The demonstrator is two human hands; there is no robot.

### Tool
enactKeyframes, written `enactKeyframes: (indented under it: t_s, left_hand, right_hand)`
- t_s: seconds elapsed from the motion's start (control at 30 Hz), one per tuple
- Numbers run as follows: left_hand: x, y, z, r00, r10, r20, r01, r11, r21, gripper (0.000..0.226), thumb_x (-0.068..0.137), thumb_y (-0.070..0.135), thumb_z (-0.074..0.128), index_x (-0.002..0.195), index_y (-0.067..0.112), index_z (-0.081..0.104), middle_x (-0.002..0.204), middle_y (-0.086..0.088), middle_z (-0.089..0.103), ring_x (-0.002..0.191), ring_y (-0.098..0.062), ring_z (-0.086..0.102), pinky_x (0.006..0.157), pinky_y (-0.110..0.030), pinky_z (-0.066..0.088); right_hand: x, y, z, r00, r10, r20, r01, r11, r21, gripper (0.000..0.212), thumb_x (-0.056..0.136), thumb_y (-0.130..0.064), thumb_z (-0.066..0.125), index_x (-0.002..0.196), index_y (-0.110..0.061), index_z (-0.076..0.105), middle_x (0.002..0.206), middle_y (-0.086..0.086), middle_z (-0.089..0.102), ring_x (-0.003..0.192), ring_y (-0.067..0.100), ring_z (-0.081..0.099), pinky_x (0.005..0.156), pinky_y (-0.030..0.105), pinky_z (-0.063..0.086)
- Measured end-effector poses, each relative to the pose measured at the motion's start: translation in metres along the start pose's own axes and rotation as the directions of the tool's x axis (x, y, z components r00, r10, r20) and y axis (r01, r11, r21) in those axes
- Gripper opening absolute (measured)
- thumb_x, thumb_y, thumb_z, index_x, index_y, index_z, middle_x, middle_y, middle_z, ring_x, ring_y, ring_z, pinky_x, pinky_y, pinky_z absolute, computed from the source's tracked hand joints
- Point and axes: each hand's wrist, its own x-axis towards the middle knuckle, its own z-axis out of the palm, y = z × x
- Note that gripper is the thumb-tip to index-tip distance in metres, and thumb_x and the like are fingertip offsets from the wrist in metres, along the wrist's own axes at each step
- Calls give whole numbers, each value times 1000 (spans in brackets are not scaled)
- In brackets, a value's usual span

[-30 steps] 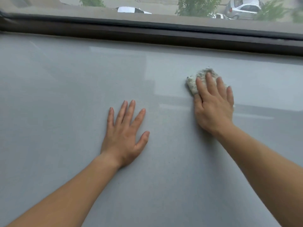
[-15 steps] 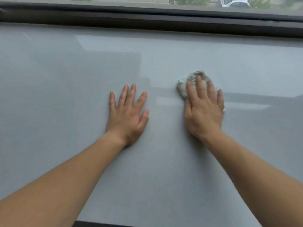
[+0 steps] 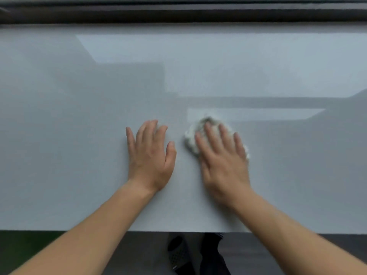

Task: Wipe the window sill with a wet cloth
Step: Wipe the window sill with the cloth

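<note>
The wide pale grey window sill (image 3: pixel 79 135) fills most of the view. A crumpled whitish cloth (image 3: pixel 191 138) lies on it right of centre. My right hand (image 3: pixel 222 161) lies flat on top of the cloth, fingers straight, pressing it down; only the cloth's far and left edges show. My left hand (image 3: pixel 151 155) rests flat on the bare sill just to the left of the cloth, fingers straight and close together, a small gap between it and the cloth.
The dark window frame (image 3: pixel 178 14) runs along the far edge of the sill. The sill's near edge (image 3: pixel 178 231) crosses the bottom of the view, with dark floor and my shoes (image 3: pixel 178 253) below it. A green patch (image 3: pixel 23 247) lies at lower left.
My right hand has dragged the cloth back toward me across the sill. My left hand has also slid nearer and its fingers have closed together. The view has tilted down, showing the sill's near edge.
</note>
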Motion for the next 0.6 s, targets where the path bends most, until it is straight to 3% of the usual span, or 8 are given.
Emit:
enactKeyframes:
  t_s: [0.1, 0.17, 0.23, 0.3, 0.33, 0.43, 0.53, 0.6]
  left_hand:
    - [-49, -10, 0, 997, -29, 67, 24, 997, 76, 54, 95, 40, 31, 140, 14, 46, 154, -14, 35, 146, -33, 24, 117, -61, 5]
    - [-67, -16, 2, 993, -12, 118, -5, 990, 141, 59, 95, 42, 28, 149, 19, 35, 161, -10, 22, 150, -29, 12, 118, -60, 5]
    - [-71, -19, 5, 989, -5, 149, -27, 977, 210, 62, 95, 43, 25, 153, 22, 26, 163, -8, 14, 151, -28, 6, 118, -59, 5]
    - [-70, -19, 6, 986, -25, 162, -15, 969, 245, 63, 95, 44, 24, 154, 23, 23, 164, -7, 11, 151, -27, 4, 119, -58, 4]
    - [-69, -18, 7, 985, -32, 170, -12, 968, 251, 63, 95, 44, 23, 154, 23, 22, 164, -7, 11, 151, -27, 3, 119, -58, 3]
    - [-70, -17, 5, 984, -39, 175, -7, 967, 253, 65, 94, 46, 20, 155, 24, 20, 164, -6, 8, 151, -26, 0, 119, -57, -1]
    - [-71, -18, 5, 982, -43, 184, -3, 971, 241, 65, 94, 47, 15, 155, 26, 14, 165, -4, 3, 151, -23, -6, 119, -54, -6]
    - [-71, -20, 4, 984, -40, 175, -1, 974, 225, 65, 94, 47, 14, 155, 27, 15, 165, -4, 3, 151, -22, -5, 119, -53, -7]
  right_hand:
    - [-41, 0, 1, 974, -220, 44, 220, 975, 0, 56, 97, -39, 45, 151, -33, 35, 162, -4, 25, 151, 26, 17, 120, 51, 17]
    - [-30, 20, 0, 970, -238, 45, 240, 969, -52, 56, 95, -40, 45, 151, -34, 36, 162, -5, 26, 150, 26, 20, 120, 50, 17]
    - [-13, 32, -3, 999, -44, 27, 45, 998, -34, 56, 97, -39, 40, 152, -36, 32, 163, -5, 22, 151, 25, 16, 121, 47, 10]
    - [-13, 18, -3, 983, 183, -5, -183, 983, 16, 57, 97, -37, 36, 153, -35, 28, 164, -4, 18, 152, 26, 11, 121, 49, 6]
    - [-25, 4, -2, 976, 218, -26, -218, 976, 16, 58, 96, -36, 38, 154, -33, 28, 164, -2, 17, 152, 28, 11, 121, 51, 8]
    - [-91, -37, 5, 1000, -2, 25, 2, 1000, -3, 61, 96, -34, 45, 154, -30, 28, 165, 0, 17, 152, 29, 8, 119, 54, 15]
    - [-117, -21, 0, 962, -259, 84, 261, 965, -9, 57, 98, -37, 45, 153, -32, 31, 164, -3, 20, 152, 26, 11, 120, 52, 16]
    - [-106, 4, -3, 963, -249, 100, 256, 965, -60, 58, 97, -39, 42, 153, -34, 31, 163, -4, 21, 152, 25, 12, 121, 48, 12]
